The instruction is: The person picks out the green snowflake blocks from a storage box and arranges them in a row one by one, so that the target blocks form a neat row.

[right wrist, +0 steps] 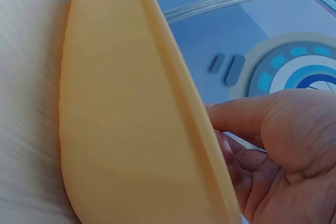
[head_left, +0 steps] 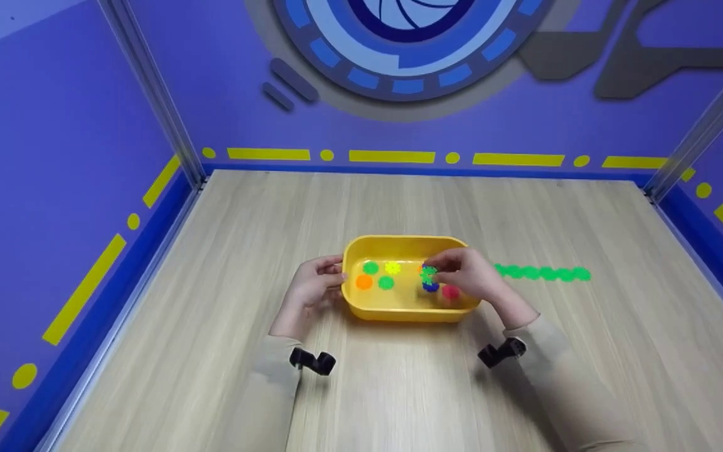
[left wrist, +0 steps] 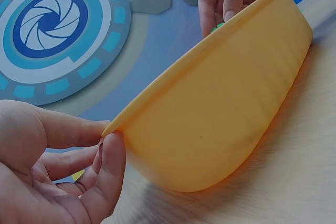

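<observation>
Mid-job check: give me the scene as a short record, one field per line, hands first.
Left hand: pinches the tub's left rim
Right hand: pinches a green piece at the tub's right half
Tub: yellow, on the table
Tub's left half: two green pieces, an orange piece, a yellow piece
Near right hand: blue and red pieces
Outside: green row right of tub

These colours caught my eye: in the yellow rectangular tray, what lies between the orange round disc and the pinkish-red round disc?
The head view shows a small green round disc, then bare tray floor, then a dark blue scalloped disc.
</observation>
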The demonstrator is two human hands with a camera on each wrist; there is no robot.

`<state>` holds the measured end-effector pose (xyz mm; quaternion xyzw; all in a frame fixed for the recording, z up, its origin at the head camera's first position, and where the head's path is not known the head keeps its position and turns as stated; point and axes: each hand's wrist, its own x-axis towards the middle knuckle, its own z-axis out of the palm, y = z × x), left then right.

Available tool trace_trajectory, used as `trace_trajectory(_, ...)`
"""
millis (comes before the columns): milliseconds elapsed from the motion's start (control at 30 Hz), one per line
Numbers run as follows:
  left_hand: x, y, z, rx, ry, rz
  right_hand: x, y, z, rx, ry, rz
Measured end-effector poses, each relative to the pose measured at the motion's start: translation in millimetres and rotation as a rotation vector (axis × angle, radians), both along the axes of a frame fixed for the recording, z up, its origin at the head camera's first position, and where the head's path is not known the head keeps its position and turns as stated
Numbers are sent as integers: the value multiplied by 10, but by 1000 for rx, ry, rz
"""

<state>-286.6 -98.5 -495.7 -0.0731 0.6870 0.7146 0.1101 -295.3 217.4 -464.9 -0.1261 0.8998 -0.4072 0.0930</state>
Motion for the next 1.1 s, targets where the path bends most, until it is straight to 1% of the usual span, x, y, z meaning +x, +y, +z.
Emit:
trace_trajectory(133,3,-2,7,-22,13,-7,9,32,18,6,-1,-18)
trace_trajectory(467,-13,-6,-13,-8,-7,-2,31,170,67,-22,-47,-67)
trace_trajectory(600,-15,-4,-14,-4,-15,3,32,223,77,-52,-62,-79)
trace_trajectory(833,-13,-1,-15,20,-11,2,38,313,84,-77,-53,-92)
trace_trajectory(1100,-17,-1,-35,14,17,2,70,467,130,-77,-42,-132)
